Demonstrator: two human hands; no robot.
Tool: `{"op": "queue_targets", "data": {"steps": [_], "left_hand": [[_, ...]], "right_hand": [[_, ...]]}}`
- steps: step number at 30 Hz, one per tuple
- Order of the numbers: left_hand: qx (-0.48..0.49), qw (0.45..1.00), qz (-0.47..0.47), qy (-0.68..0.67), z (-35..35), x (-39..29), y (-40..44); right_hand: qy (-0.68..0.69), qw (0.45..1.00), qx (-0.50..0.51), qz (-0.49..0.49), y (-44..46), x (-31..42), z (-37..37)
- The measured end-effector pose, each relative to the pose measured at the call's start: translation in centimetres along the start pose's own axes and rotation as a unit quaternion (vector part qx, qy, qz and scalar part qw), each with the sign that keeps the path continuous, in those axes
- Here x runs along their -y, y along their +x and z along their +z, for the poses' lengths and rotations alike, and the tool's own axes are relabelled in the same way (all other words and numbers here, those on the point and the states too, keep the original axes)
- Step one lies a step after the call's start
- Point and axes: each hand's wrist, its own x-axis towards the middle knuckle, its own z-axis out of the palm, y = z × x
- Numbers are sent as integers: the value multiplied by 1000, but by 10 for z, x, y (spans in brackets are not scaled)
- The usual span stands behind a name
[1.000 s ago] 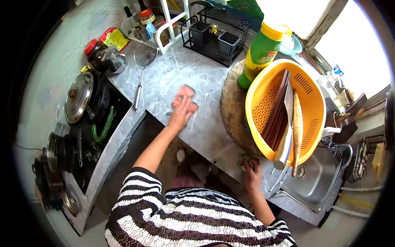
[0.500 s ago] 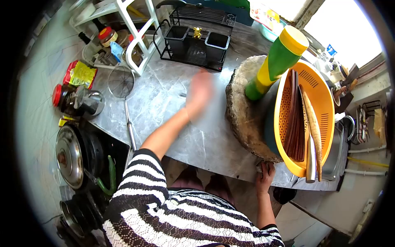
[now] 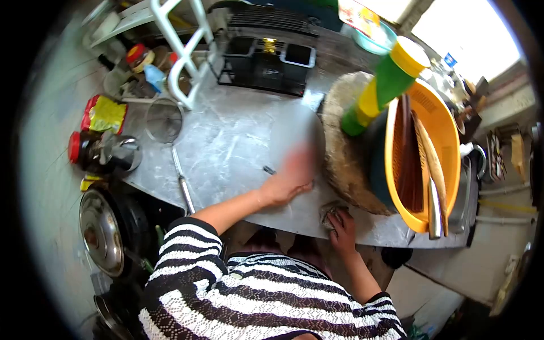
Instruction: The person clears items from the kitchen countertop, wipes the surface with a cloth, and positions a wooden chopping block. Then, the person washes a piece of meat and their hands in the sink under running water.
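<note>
My left hand [image 3: 286, 184] is over the grey marbled counter [image 3: 226, 136], near its front edge. Motion smears its fingers, and a pale blur spreads above them, so I cannot make out whether it holds anything. A small dark bit [image 3: 268, 169] lies just left of this hand. My right hand [image 3: 342, 231] is closed on a crumpled greyish rag [image 3: 328, 211] at the counter's front edge. Beyond the rag is a thick round wooden chopping block [image 3: 340, 153]. On it stand a green and yellow bottle [image 3: 371, 105] and an orange basket [image 3: 450, 153].
Left on the counter lie a wire strainer [image 3: 164, 122], a jar with a red lid [image 3: 85, 147] and a yellow-red packet [image 3: 105, 115]. A black rack [image 3: 266, 79] stands at the back. A lidded pot [image 3: 102, 229] sits lower left; chopsticks [image 3: 409, 164] stick up from the basket.
My left hand has come from near the rack toward the front edge. My right hand has moved left and up onto the counter with the rag. The dark bit now lies nearer the front.
</note>
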Motion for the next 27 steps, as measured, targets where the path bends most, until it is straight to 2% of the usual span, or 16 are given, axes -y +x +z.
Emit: {"op": "queue_targets", "data": {"steps": [1,4,5,7,8,10,12,13,15,19,21,22,23,25,26,27], "left_hand": [[32,999,2,14,1,3,-9],[-61,994,4,90,15,49,-21],[-85,996,-34,-1,16,75,-20],[-147,971,-161,100,-14,107,-15],[-178,910,-243,286,-35,112,-12],[-277,869,-308,271,-48,172,-25],[-356,851,-322,214,-64,197,-22],[-354,854,-315,212,-60,195,-16],[-308,900,-275,142,-49,180,-9],[-251,948,-111,161,-6,111,-11],[-223,970,-57,79,3,84,-22],[-217,973,-62,52,5,75,-29],[-205,977,-61,21,3,64,-34],[-248,967,-62,-8,2,57,-38],[-260,962,-72,-37,-2,53,-36],[-264,957,-108,-61,-4,49,-33]], "right_hand": [[4,1000,11,-23,9,4,4],[27,997,44,-52,28,11,12],[42,996,64,-49,32,12,13],[54,995,61,-49,37,12,18],[62,995,59,-42,37,13,20],[48,997,52,-36,42,19,17],[31,999,38,-24,49,23,18],[36,998,47,-13,54,25,22],[43,998,53,-3,67,27,33],[59,997,9,-53,102,26,52],[55,995,-15,-87,113,21,64],[38,994,-37,-90,114,15,69],[46,996,-11,-72,116,15,65],[36,996,-17,-79,111,14,63],[-1,997,15,-76,109,13,59],[16,997,20,-68,108,19,52]]}}
